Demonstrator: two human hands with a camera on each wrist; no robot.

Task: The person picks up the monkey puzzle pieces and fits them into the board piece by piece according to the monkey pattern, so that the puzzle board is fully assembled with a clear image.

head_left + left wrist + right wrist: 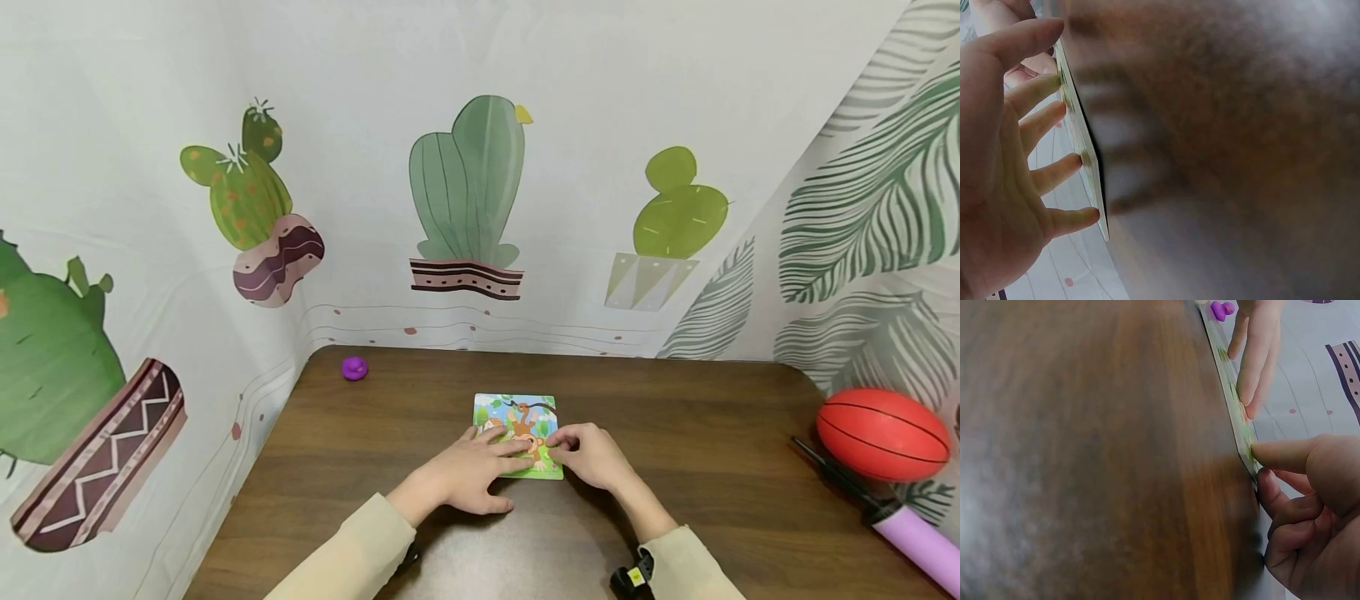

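A thin square puzzle board point(517, 402) with a cartoon monkey picture lies flat on the brown wooden table point(405, 408). Across its lower left part my left hand point(474, 468) is spread, fingertips touching the picture and thumb pointing off toward me. The left wrist view shows those straight fingers point(1060, 172) meeting the board's face point(1088, 165). At the right edge, my right hand point(596, 457) pinches the board between thumb and index finger. Its other fingers are curled under, as the right wrist view shows beside the board's corner point(1242, 447).
A small purple toy point(355, 368) sits at the table's back left corner. On the right are a red oval ball point(883, 435) with black lines and a pump point(918, 537) with a lilac barrel and black nozzle. Cactus-printed cloth point(570, 208) hangs behind the table.
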